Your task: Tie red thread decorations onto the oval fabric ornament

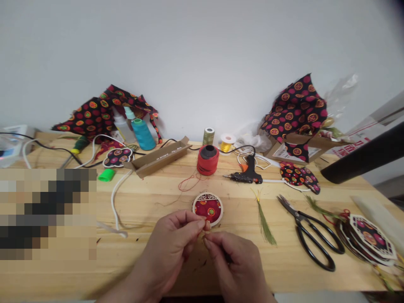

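Observation:
My left hand [172,240] is closed in a pinch, and a bit of red thread [206,219] shows at its fingertips. Close against it, my right hand [235,261] also pinches with thumb and forefinger; what lies between them is too small to make out. Just beyond the fingertips a round wooden-framed ornament [208,207] with red patterned fabric and a fretwork top lies flat on the table, its lower edge partly covered by my fingers. Behind it stands a red thread spool [208,160], with loose thread trailing toward the ornament.
To the right lie a green tassel [264,221], black-handled scissors [311,235] and stacked ornaments [368,240]. A glue gun [244,172], an open cardboard box [160,158] and a teal thread cone [144,134] stand farther back. A white cable [115,198] runs at left; a blurred patch hides the near left.

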Demonstrator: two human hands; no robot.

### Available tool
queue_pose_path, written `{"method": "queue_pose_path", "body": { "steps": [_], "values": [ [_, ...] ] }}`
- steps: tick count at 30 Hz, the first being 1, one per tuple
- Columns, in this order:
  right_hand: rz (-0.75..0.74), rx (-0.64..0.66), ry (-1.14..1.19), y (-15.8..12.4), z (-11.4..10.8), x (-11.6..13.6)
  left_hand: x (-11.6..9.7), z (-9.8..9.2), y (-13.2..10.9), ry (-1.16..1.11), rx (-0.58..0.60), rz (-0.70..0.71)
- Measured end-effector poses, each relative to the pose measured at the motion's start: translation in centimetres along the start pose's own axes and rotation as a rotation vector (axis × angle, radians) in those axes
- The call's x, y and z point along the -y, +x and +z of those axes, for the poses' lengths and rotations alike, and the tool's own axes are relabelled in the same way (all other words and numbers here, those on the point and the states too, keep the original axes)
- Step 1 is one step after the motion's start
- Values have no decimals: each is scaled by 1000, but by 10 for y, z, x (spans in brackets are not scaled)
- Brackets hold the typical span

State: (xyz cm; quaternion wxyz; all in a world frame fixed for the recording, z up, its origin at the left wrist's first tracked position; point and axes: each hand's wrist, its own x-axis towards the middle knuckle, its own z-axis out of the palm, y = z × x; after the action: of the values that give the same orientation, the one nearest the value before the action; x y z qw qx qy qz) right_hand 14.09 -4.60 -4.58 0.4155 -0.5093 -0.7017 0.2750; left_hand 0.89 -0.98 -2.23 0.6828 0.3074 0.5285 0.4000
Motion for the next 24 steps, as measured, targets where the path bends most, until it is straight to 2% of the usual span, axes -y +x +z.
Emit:
{"method": "queue_pose_path", "body": {
  "steps": [6,11,14,16,19,24],
  "values": [
    [-80,12,-84,1,0,-2,3,0,2,3,-7,-7],
    [-305,-39,-360,3,-8,-2,3,-2,5,160,1,-17],
    [-406,25,-455,7,-20,0,0,-2,2,252,48,-5],
    [-406,102,-458,10,-28,1,-1,-2,-1,271,114,-6],
    [-330,184,-398,15,-39,3,-1,-3,-3,246,218,-33],
    [-140,251,-64,28,-44,4,2,-7,-3,142,347,-92]
  ]
}}
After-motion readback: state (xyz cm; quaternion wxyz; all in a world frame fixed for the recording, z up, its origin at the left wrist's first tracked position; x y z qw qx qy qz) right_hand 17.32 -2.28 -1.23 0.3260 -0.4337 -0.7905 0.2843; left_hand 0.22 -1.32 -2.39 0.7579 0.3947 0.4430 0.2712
